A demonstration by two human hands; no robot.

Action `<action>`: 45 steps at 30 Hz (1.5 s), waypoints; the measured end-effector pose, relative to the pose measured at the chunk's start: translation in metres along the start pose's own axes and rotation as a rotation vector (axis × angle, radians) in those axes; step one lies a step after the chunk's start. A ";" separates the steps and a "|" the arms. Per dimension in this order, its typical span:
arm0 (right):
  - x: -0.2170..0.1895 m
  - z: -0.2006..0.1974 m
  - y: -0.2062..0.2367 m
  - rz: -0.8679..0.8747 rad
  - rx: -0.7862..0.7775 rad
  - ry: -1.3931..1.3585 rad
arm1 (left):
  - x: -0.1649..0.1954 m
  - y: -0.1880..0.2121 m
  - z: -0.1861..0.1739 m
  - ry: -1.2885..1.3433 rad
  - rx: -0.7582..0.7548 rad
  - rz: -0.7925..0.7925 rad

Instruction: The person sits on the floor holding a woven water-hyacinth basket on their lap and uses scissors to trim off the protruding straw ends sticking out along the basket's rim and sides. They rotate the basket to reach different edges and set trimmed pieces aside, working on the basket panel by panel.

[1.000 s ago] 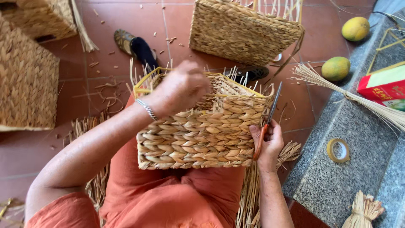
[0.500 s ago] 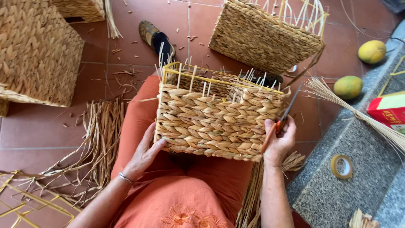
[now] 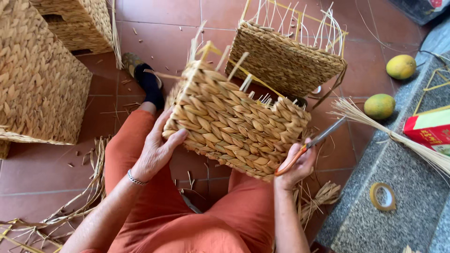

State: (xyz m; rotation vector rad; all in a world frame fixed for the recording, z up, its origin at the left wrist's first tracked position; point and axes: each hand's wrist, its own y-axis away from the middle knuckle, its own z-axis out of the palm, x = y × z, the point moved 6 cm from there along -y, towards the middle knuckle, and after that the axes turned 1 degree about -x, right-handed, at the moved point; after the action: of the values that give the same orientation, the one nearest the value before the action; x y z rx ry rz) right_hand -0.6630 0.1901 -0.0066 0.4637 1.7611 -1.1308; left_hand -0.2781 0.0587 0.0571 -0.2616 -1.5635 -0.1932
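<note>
Tilted woven basket (image 3: 234, 124) held over the lap, above orange trousers (image 3: 187, 220), between both hands. Left hand (image 3: 157, 150) spread open against the basket's left lower corner, thumb on the weave, fingers under the edge, bracelet (image 3: 136, 178) at the wrist. Right hand (image 3: 295, 166) closed around orange-handled scissors (image 3: 309, 145), knuckles pressed to the basket's right lower corner, blades pointing up and right, away from the weave; blades seemingly together, hard to tell. Loose stalk ends and a yellow frame sticking up from the basket's open rim. Behind it, on the tile floor (image 3: 159, 28), a second basket (image 3: 286, 58), also unfinished, with thin stakes rising from its top. Large finished baskets (image 3: 42, 79) at the left edge. Dark shoe (image 3: 147, 82) just beyond the knee. Straw scraps (image 3: 61, 206) scattered on the tiles at lower left. On the stone ledge (image 3: 408, 201) to the right: tape roll (image 3: 382, 197), reed bundle (image 3: 398, 138), red box (image 3: 429, 129). Two yellow-green fruits (image 3: 401, 66) near the ledge, well apart from the hands.
</note>
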 end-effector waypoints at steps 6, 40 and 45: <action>0.063 0.012 0.101 0.594 -0.162 -0.375 | 0.047 -0.008 -0.001 -0.534 -0.051 0.293; -0.023 -0.080 0.196 1.317 -1.163 -0.624 | -0.057 0.108 0.134 -0.662 -0.171 0.206; 0.004 -0.059 0.195 1.391 -1.114 -0.827 | -0.078 0.090 0.142 -0.581 -0.115 0.212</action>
State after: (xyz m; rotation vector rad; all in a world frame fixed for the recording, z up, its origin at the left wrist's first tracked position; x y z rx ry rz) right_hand -0.5553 0.3367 -0.0988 0.2964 0.7073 0.6221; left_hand -0.3887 0.1818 -0.0262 -0.6115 -2.0846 -0.0390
